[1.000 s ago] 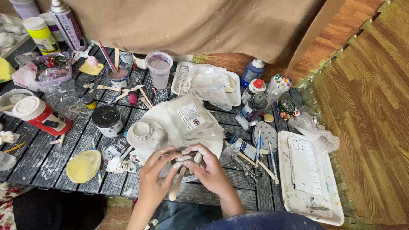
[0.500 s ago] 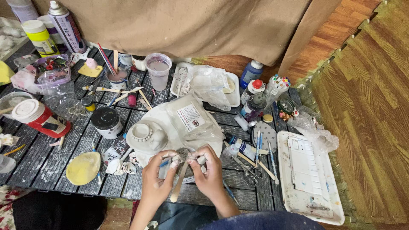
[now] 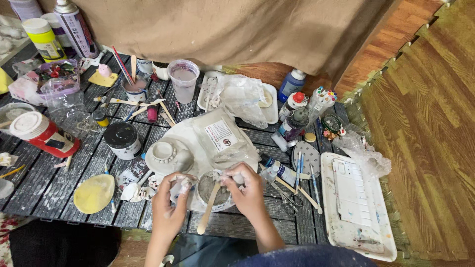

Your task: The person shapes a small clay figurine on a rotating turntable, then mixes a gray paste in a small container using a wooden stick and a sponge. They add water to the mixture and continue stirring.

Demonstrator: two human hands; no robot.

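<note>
Mixing cup (image 3: 212, 190) between curled left hand (image 3: 170, 203), right hand (image 3: 247, 190).

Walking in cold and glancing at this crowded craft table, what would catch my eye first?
Probably the two hands at the bottom centre: the left hand pinches a small pale lump, while the right hand rests at a small bowl of grey paste with a wooden stick leaning in it. Next comes the red jar with a white lid lying at the left, and the long white tray at the right.
</note>
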